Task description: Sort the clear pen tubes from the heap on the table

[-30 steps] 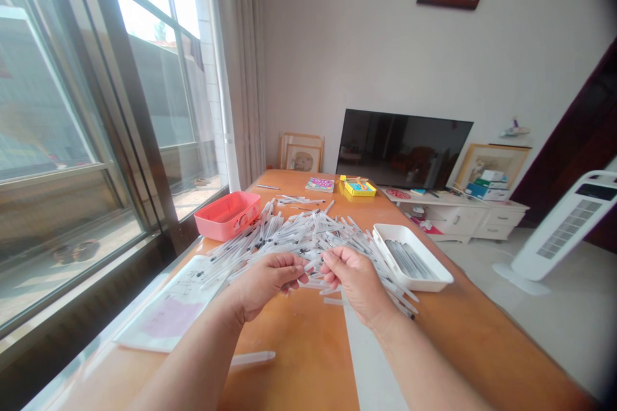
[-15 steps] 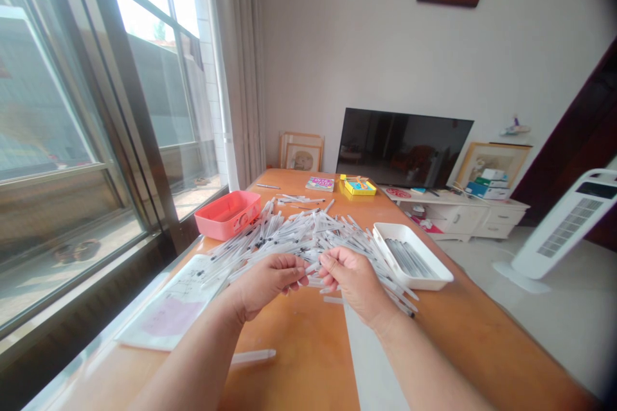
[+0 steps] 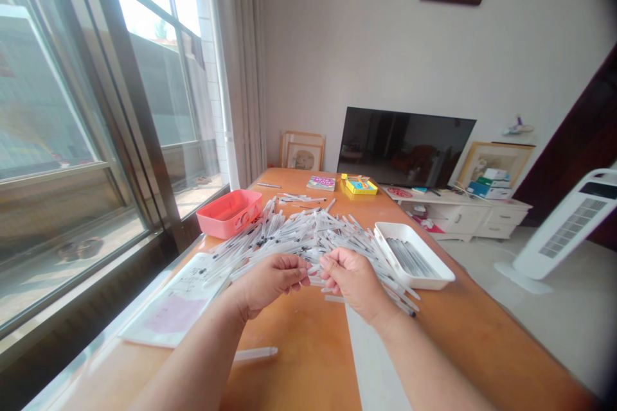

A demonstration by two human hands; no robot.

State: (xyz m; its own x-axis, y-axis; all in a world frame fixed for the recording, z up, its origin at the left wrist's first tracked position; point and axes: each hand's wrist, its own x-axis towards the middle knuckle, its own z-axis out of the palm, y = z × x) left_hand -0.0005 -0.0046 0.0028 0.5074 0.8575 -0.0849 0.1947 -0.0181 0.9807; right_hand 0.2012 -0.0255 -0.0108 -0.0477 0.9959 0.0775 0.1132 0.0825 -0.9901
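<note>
pinching a small clear piece (image 3: 314, 268) by its two ends, my left hand (image 3: 279, 279) and right hand (image 3: 354, 279) are close together at the near side of the pen pile (image 3: 289, 231). each thumb is pressed to its first finger. it may be a pen part, but from far off it is too small for me to be sure. the pile sits on the brown table (image 3: 299, 359). a pink box (image 3: 226, 225) is by its left, and a white tray (image 3: 441, 281) with gray sticks (image 3: 409, 258) is by its right.
</note>
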